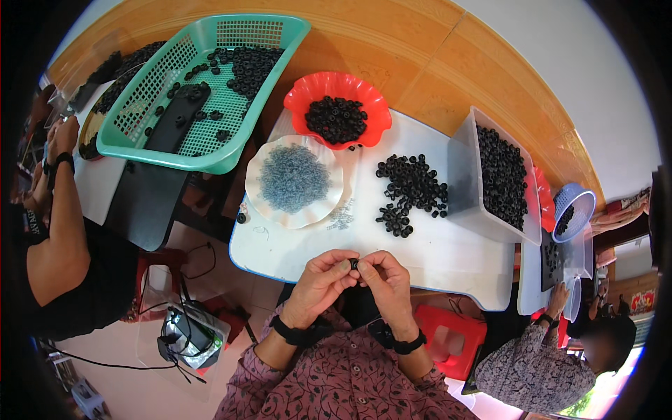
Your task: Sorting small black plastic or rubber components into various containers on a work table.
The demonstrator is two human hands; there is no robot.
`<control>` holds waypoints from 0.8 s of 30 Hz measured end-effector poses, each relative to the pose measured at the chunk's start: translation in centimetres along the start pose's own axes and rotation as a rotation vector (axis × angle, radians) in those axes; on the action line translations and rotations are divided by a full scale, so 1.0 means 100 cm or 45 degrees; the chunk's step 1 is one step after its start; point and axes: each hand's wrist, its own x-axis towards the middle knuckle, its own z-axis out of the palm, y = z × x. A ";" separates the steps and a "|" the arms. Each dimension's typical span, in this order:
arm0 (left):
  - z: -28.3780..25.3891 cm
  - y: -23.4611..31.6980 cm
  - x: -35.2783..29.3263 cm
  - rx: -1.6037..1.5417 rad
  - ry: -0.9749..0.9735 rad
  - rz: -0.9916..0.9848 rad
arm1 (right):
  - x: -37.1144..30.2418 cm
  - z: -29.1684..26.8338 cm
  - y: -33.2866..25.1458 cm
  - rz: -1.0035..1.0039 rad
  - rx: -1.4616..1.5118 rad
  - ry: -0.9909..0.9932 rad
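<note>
Both my hands meet just over the table's front edge. A small round black part [353,264] is pinched between the thumb and fingers of my left hand [320,283]. My right hand [389,285] closes on the same part from the other side; its fingertips partly cover it. Beyond my hands, a loose pile of similar black parts [413,183] lies on the white table [308,255]. To its left stands a white wavy-rimmed plate [257,204] heaped with tiny clear, bluish pieces [294,178]. Several clear pieces [343,215] lie scattered beside the plate.
Behind the plate is a red wavy-rimmed bowl [378,112] of black parts. A clear plastic box [467,196] full of them stands at the right. A large green basket [227,157] is at the far left. Other people work at both sides; a red stool [455,336] is near my right.
</note>
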 end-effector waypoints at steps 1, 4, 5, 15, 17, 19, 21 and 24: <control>0.000 0.000 -0.001 0.000 -0.002 -0.003 | 0.000 0.000 0.000 -0.001 0.000 0.003; 0.000 0.001 -0.002 0.092 0.028 -0.007 | -0.001 0.002 0.001 0.036 0.020 0.029; 0.000 0.001 -0.002 0.144 0.026 0.011 | -0.001 0.002 0.003 -0.003 -0.009 0.040; -0.004 0.003 0.001 0.048 0.032 0.046 | 0.020 -0.014 0.008 -0.152 -0.405 0.186; -0.004 0.003 0.001 0.028 0.037 0.040 | 0.036 -0.018 0.006 -0.332 -0.570 0.259; -0.005 0.004 0.001 0.009 0.042 0.034 | 0.050 -0.021 0.004 -0.560 -1.104 0.391; -0.005 0.004 0.001 0.009 0.021 0.034 | 0.060 -0.024 0.013 -0.591 -1.180 0.397; -0.004 0.004 0.000 0.050 0.014 0.036 | 0.066 -0.021 0.017 -0.533 -1.494 0.435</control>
